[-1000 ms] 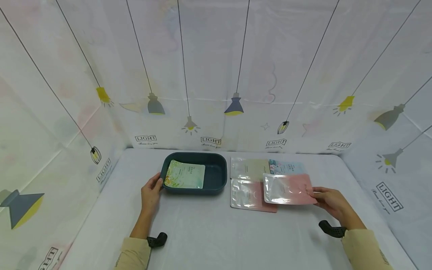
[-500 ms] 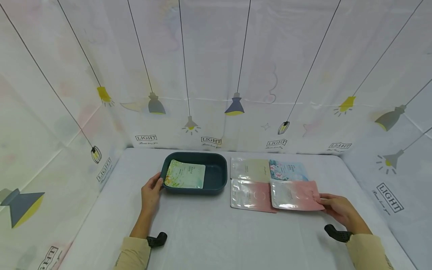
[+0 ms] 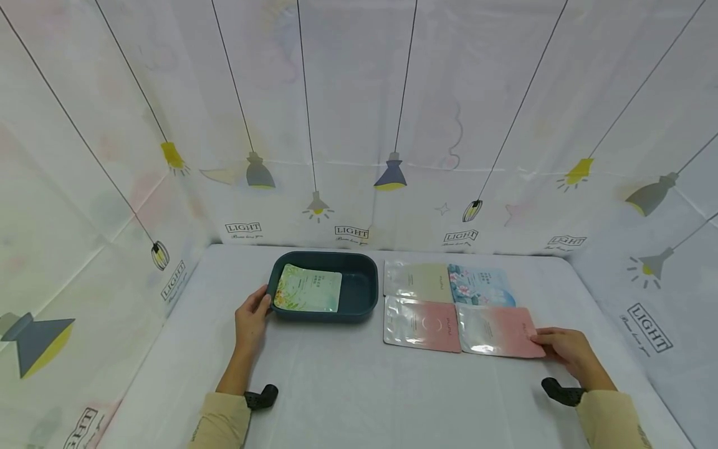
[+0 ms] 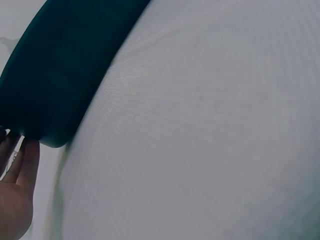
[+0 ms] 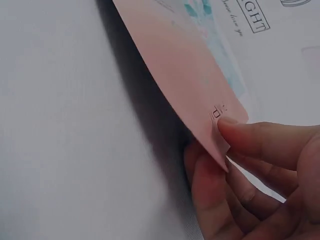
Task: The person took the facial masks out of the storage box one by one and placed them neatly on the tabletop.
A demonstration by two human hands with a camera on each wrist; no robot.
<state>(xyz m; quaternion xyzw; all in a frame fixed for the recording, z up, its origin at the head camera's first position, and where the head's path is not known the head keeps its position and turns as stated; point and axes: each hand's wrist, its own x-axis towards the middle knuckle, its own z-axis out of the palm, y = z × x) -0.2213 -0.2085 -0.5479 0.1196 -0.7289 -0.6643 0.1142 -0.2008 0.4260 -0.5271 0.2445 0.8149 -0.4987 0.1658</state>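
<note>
Pink pouch (image 3: 496,332): glossy, silver-to-pink fade, small dark print, held corner bent | loc: worktop (image 3: 392,399), right of second pink pouch (image 3: 423,324), in front of blue floral pouch (image 3: 481,285) | right grip (image 3: 568,350): pinching its corner, thumb on top | left grip (image 3: 250,321): straight fingers touching dark teal bin (image 3: 322,317)

The left wrist view's edge is cutting off the left hand (image 4: 18,202) and dark tray (image 4: 65,70); the pink pouch's (image 3: 499,330) fine print is blurring.
</note>
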